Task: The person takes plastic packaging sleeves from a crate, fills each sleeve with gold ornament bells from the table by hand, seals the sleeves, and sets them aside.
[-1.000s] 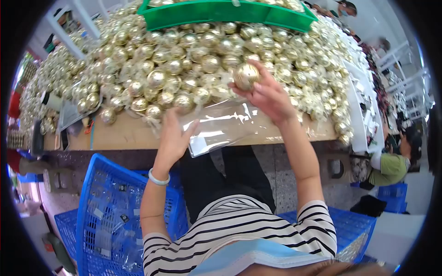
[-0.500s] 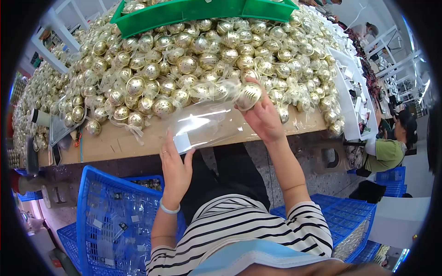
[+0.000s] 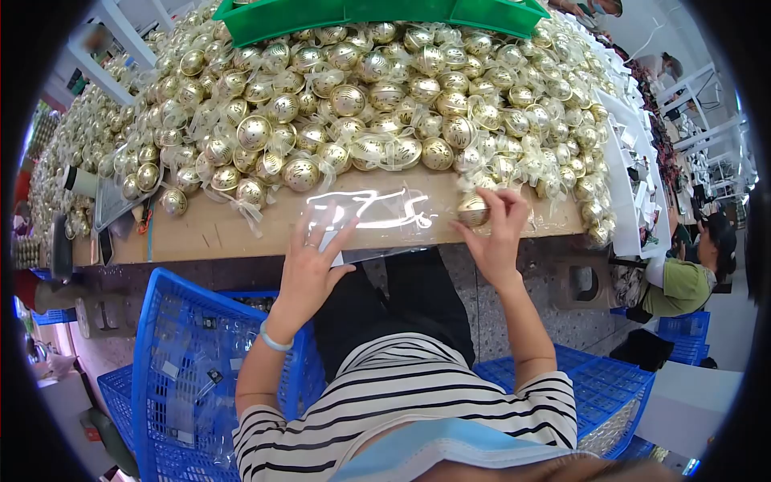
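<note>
A clear plastic sleeve (image 3: pixel 393 217) with a white label lies flat on the table's front edge, glaring with reflections. My left hand (image 3: pixel 315 269) rests on its left end, over the label, with fingers spread. My right hand (image 3: pixel 499 233) pinches a gold ball (image 3: pixel 473 210) at the sleeve's right end; a wrapping of pale mesh shows just above the ball. Behind both hands, a large heap of gold balls (image 3: pixel 348 101) with dark markings and mesh wrappings covers the table.
A green tray (image 3: pixel 385 18) stands at the back of the heap. White trays (image 3: pixel 630 173) line the right side. Blue crates (image 3: pixel 173 377) stand at the left and right (image 3: pixel 598 390) of my body. A co-worker in green (image 3: pixel 679 277) sits at far right.
My right hand has lowered the gold ball from above the heap to the table near the sleeve's right end. The sleeve, raised before, now lies flat under my left hand.
</note>
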Tool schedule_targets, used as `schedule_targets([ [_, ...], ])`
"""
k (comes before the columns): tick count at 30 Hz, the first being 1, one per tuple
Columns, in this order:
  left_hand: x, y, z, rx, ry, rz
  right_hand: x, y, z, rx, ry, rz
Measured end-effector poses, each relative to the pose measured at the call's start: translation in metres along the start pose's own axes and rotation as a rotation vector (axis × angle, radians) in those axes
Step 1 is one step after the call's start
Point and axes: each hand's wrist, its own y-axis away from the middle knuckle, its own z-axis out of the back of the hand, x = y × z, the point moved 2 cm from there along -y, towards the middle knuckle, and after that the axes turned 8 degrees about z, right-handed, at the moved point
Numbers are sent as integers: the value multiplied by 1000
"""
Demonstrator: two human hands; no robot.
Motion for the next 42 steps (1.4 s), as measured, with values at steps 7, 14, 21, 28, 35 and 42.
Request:
schedule_targets([
  [7,13,1,11,42,181,-30,12,-19,-38,834,-968,-99],
  [14,9,3,1,31,176,-88,64,-38,-119,739,-990,-173],
  [21,9,7,-1,31,139,-62,65,-49,-140,687,-1098,-141],
  [28,5,5,1,36,110,-39,43,-47,-119,808,-976,18],
  [35,3,3,-2,46,89,-16,4,-111,-11,414,-243,45],
  [42,1,5,2,55,101,-32,34,-148,-127,612,297,559],
])
